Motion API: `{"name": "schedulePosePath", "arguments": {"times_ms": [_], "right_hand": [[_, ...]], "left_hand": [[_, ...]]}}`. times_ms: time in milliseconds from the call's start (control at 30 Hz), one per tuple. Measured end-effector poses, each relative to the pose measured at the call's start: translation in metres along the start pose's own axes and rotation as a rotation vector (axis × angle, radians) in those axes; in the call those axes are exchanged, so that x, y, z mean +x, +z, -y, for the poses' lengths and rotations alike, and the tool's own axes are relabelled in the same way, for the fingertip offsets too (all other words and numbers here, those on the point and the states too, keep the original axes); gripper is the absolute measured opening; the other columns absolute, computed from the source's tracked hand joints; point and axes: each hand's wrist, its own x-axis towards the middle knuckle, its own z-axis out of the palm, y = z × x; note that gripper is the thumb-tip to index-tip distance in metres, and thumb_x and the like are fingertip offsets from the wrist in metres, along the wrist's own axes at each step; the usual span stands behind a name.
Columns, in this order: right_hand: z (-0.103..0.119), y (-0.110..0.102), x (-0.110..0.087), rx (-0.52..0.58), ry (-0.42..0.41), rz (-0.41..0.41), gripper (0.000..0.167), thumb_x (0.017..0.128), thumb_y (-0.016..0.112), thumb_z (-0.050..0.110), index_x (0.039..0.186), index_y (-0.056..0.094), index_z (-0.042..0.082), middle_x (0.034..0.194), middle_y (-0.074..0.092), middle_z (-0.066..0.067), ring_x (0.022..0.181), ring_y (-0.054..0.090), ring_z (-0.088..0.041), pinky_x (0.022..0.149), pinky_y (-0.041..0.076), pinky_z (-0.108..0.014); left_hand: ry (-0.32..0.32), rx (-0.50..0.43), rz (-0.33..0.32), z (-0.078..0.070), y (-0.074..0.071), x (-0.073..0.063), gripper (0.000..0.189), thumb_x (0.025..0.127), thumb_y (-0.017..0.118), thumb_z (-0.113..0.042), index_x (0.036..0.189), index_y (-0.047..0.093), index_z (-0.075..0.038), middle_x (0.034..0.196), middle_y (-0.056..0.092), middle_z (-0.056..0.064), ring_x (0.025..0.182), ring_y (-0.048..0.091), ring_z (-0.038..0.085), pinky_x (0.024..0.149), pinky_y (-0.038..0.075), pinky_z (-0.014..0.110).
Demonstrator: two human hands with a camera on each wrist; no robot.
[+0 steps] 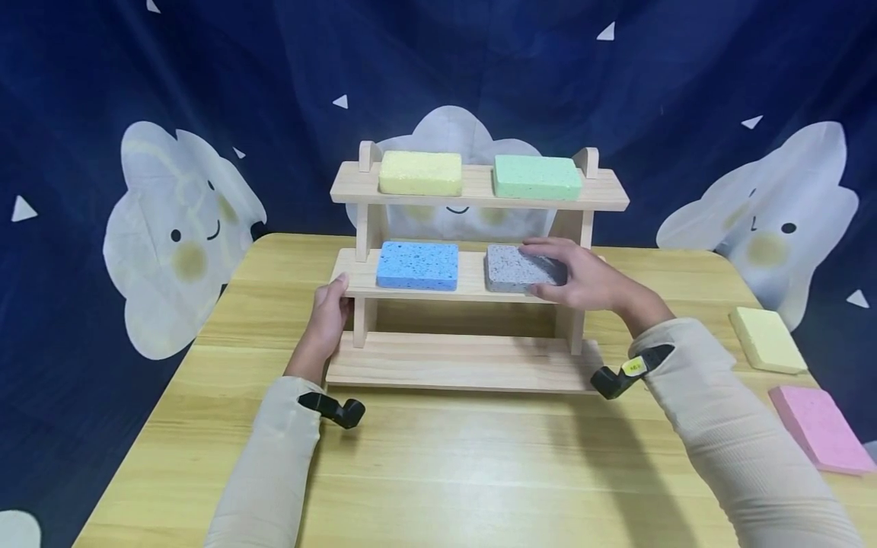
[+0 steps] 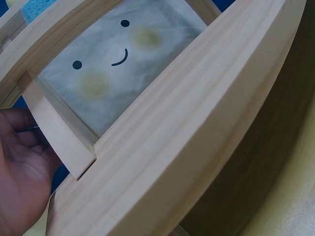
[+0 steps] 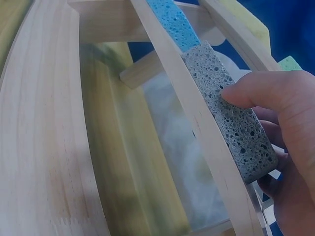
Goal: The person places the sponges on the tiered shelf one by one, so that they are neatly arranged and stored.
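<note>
A three-tier wooden shelf (image 1: 473, 364) stands on the table. My left hand (image 1: 327, 323) grips the left end of its middle tier, thumb at the board's top edge; in the left wrist view the palm is beside an upright. On that tier, at the right, lies a grey speckled sponge (image 1: 507, 270). My right hand (image 1: 582, 274) pinches this sponge, with the thumb on its front face and fingers behind, as the right wrist view shows. A blue sponge (image 1: 417, 266) lies flat to its left. The top tier holds a yellow sponge (image 1: 420, 175) and a green sponge (image 1: 537, 178).
At the table's right edge lie a pale yellow sponge (image 1: 767, 340) and a pink sponge (image 1: 822, 428). A dark blue curtain (image 1: 452, 53) with cloud faces hangs behind the table (image 1: 438, 472). The shelf's bottom tier reaches toward the front.
</note>
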Motion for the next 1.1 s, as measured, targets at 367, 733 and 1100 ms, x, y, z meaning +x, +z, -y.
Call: {"name": "schedulePosePath", "arguments": {"times_ms": [367,733,1100], "right_hand": [[-0.004,-0.004,-0.012,0.052,0.052,-0.053,0.062,0.079,0.071,0.023,0.134,0.05,0.003,0.142,0.04,-0.018,0.126,0.039,-0.034,0.101,0.03,-0.053],[-0.009,-0.008,-0.037,0.166,0.099,-0.183,0.054,0.084,0.069,0.015,0.134,0.05,0.003,0.136,0.046,-0.012,0.116,0.049,-0.028,0.098,0.042,-0.033],[-0.026,-0.009,-0.074,0.138,0.198,-0.298,0.053,0.086,0.068,0.014,0.133,0.05,0.0,0.136,0.048,-0.017,0.124,0.043,-0.03,0.101,0.032,-0.013]], "left_hand": [[0.001,0.033,-0.004,0.001,0.0,-0.002,0.057,0.101,0.023,-0.035,0.131,0.041,0.011,0.113,0.042,0.012,0.097,0.041,0.012,0.09,0.034,0.018],[-0.002,0.013,0.002,0.001,0.001,-0.001,0.057,0.101,0.024,-0.034,0.13,0.042,0.012,0.115,0.043,0.013,0.101,0.043,0.013,0.096,0.033,0.025],[-0.005,0.006,0.02,0.0,0.0,0.0,0.059,0.101,0.023,-0.035,0.138,0.034,0.01,0.132,0.037,0.02,0.118,0.037,0.019,0.11,0.024,0.036]]}}
